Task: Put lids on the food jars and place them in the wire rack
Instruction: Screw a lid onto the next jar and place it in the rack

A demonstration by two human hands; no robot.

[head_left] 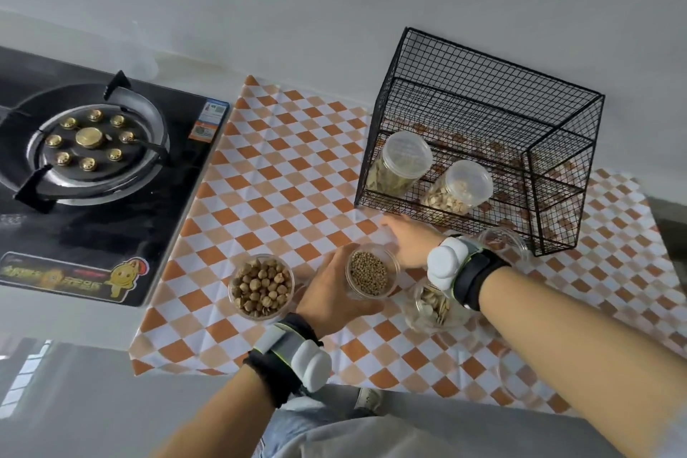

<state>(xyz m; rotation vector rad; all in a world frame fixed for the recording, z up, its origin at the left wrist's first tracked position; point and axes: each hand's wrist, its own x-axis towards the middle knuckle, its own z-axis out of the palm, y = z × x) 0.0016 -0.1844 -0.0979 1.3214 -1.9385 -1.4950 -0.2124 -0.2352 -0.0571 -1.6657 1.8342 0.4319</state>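
Both forearms enter from the bottom of the frame, each with a black strap and white sensor block at the wrist. Left hand point(334, 288) sits at lower centre, fingers curled round the side of an open jar of small round seeds point(371, 272), no lid on it. Right hand point(405, 240) reaches in from the lower right, just above that jar; its fingers are blurred and appear to hold a clear lid point(384, 236), but exact finger pose: cannot tell.

Open jar of larger brown nuts point(261, 288) stands just left of the left hand, uncovered. Another open jar of pale flat pieces point(433, 305) sits under the right wrist, partly hidden. A further clear jar point(505, 242) shows right of the right wrist, against the rack's front edge; contents unclear.

Black wire rack point(483, 100) stands at upper right on an orange-and-white checked cloth point(282, 175). Inside, two lidded jars lie tilted on the lower shelf: jar of leaves point(399, 165) on the left, jar of pale chips point(459, 186) just right of it.

Gas stove point(85, 145) with brass burner caps fills the left of the frame, beside the cloth.
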